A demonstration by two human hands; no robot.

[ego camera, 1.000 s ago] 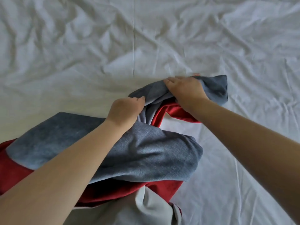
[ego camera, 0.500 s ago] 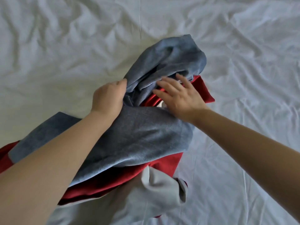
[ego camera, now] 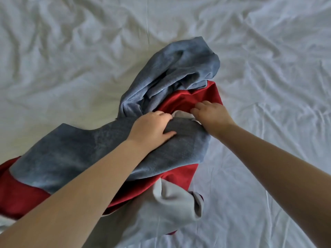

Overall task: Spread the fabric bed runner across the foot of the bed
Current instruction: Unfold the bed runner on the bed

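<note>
**Bed runner (ego camera: 100,153) bunched in a heap, spreading barely begun**

Lies crumpled on the creased white sheet (ego camera: 71,59) near the middle of the view. Mounds up in grey-blue folds toward 12 o'clock of the hands, trails away in a long tail toward 8 o'clock and off the edge, and turns out a flap of pale lining at 6 o'clock. Shows a red band between grey face and lining.

Grips a grey fold with the left hand (ego camera: 152,127), fingers curled over the cloth, thumb laid on top. Digs into the red band with the right hand (ego camera: 211,115), close by at 3 o'clock of the left, fingers curled and tucked under the fold; looks like a pinch, with fingertips hidden.

Judged as an early stage: nothing of the bed runner laid flat or straight, no end pulled out to either side. Left to do, by the look of it: finding the ends, drawing them apart, laying the strip across the foot, smoothing it. Cannot tell which edge of the bed is the foot.

No brand, label or readable writing anywhere.
</note>
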